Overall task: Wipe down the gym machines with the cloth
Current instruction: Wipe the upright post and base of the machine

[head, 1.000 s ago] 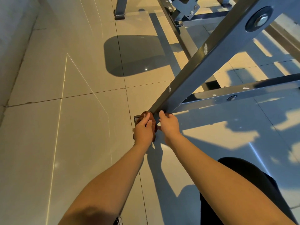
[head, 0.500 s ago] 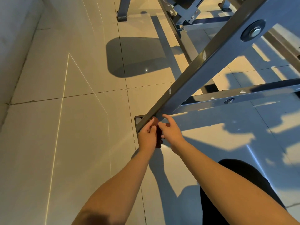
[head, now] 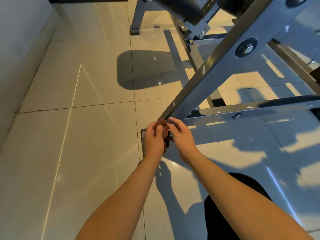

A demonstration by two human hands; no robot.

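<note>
Both hands had lifted slightly off the foot of the frame since the previous second, carrying the cloth with them, and the view had tilted to take in more of the machine. Nearest the camera, a black-clad knee point(head: 233, 205) sat at lower right, with two bare forearms reaching forward over the pale tiled floor point(head: 69, 144). The left hand point(head: 154, 141) had its fingers curled round the bunched brown cloth point(head: 163, 129), which hung between the two hands with a loose end trailing below. The right hand point(head: 181, 137) pinched the cloth's right side with thumb and fingertips, its index finger arched above. The cloth lay just under the lower end of the grey diagonal beam point(head: 216, 70); whether it touched the metal could not be told. A dark foot plate point(head: 142, 137) lay flat on the floor just left of the left hand. A horizontal base bar point(head: 242, 114) ran rightward from the beam's foot. Higher on the beam sat a bolt point(head: 246, 48) in a round black washer. Beyond, a rounded shadow point(head: 145, 70) fell across the tiles, and a far leg point(head: 136, 19) and a black pad point(head: 181, 7) stood near the grey wall point(head: 20, 49).
</note>
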